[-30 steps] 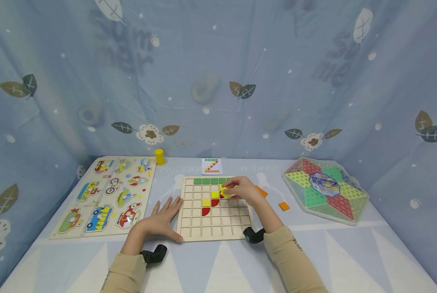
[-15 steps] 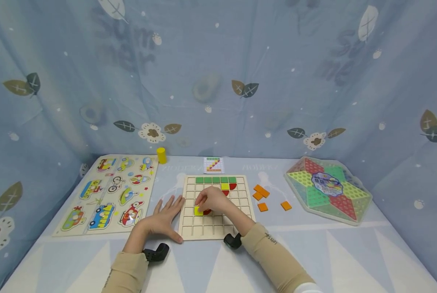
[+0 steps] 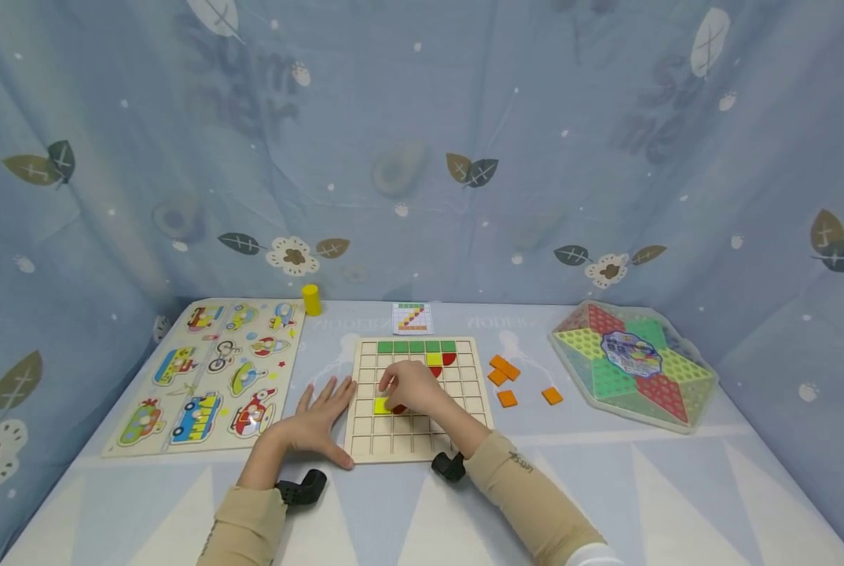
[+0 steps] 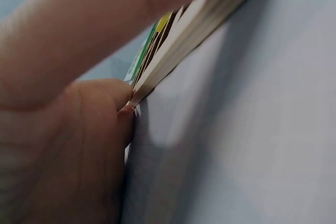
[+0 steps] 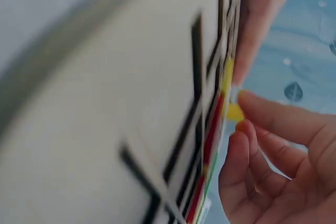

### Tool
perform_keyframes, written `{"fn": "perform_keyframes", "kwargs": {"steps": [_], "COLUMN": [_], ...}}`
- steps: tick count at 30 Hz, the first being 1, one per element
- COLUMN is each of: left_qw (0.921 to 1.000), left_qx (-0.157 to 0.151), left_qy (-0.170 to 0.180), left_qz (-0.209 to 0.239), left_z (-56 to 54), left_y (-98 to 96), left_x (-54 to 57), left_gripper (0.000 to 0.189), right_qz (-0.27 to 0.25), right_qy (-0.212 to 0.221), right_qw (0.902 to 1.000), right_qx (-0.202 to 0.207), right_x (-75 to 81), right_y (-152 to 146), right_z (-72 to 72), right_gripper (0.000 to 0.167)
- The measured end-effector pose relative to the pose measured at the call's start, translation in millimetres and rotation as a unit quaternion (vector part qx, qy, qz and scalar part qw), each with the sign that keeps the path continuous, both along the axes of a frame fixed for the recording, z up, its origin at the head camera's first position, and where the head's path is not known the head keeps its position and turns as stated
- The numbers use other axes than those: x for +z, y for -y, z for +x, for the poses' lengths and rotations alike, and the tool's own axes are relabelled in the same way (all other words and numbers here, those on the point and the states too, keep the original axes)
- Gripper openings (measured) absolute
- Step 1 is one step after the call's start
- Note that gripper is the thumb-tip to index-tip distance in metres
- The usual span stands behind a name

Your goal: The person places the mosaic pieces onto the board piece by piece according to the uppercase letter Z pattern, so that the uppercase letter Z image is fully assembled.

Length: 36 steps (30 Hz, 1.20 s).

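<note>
Both forearms reach forward over the near edge of the table (image 3: 677,487). The left hand (image 3: 321,424) lies flat with fingers spread and straight, palm down on the table, its thumb and fingertips against the left edge of the board (image 3: 464,409), holding nothing. In the left wrist view the thumb touches the board's corner. The right hand (image 3: 413,387) arches over the middle of the board, wrist raised, fingers curled downward and pinching a yellow tile (image 3: 383,406) that sits in a cell on the board's left half, just beside a red piece (image 3: 398,409). The right wrist view shows the fingertips closed on the tile's edge.

A row of 5 green tiles (image 3: 416,347) fills the board's far edge; a yellow tile and a red quarter-round (image 3: 449,358) lie below its right end. Right of the board, 4 orange tiles (image 3: 507,377) lie apart from it, with bare table between them and the star board (image 3: 630,365). Left of the board the vehicle puzzle (image 3: 210,373) lies near the left hand. A pattern card (image 3: 412,318) and a yellow cylinder (image 3: 312,299) stand by the far edge.
</note>
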<state>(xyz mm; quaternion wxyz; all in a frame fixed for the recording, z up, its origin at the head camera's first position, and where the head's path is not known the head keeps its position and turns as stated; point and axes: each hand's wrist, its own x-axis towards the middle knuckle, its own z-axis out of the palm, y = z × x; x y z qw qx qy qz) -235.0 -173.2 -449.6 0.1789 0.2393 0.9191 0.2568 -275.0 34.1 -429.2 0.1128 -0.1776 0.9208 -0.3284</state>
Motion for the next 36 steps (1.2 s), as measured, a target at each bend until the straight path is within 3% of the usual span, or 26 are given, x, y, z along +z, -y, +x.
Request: {"fn": "perform_keyframes", "kwargs": {"steps": [7,14,22,30,36], "left_qw": [1.0,0.9999,0.9999,1.0,0.9999], "left_qx": [0.004,0.008,0.009,0.005,0.006], "left_qy": [-0.002,-0.001,-0.005,-0.003,0.0], "left_qz": [0.008,0.01,0.007,0.006,0.008], "left_z": [-0.5,-0.3,-1.1,-1.3,-1.3], "left_y": [0.6,-0.1,1.5,1.9,1.4], "left_x": [-0.6,-1.0,-4.6,-4.7,-3.6], "left_gripper": [0.126,0.126,0.127,0.124,0.124], "right_qz": [-0.07,-0.1,-0.023,0.09,0.116], "right_qy": [0.013,0.002,-0.022,-0.001,-0.022], "right_qw": [0.9957,0.9823,0.9682,0.9646,0.9602], "right_qx": [-0.06,-0.159,-0.248,-0.248,-0.253], "right_x": [9.8,9.7,-0.7,-5.8,-4.5], "right_y": [-35,-85,-131,-142,-141], "right_z": [-6.1,-14.4,-26.4,-31.5,-32.7], "right_gripper": [0.013,0.017,0.024,0.033,0.03]}}
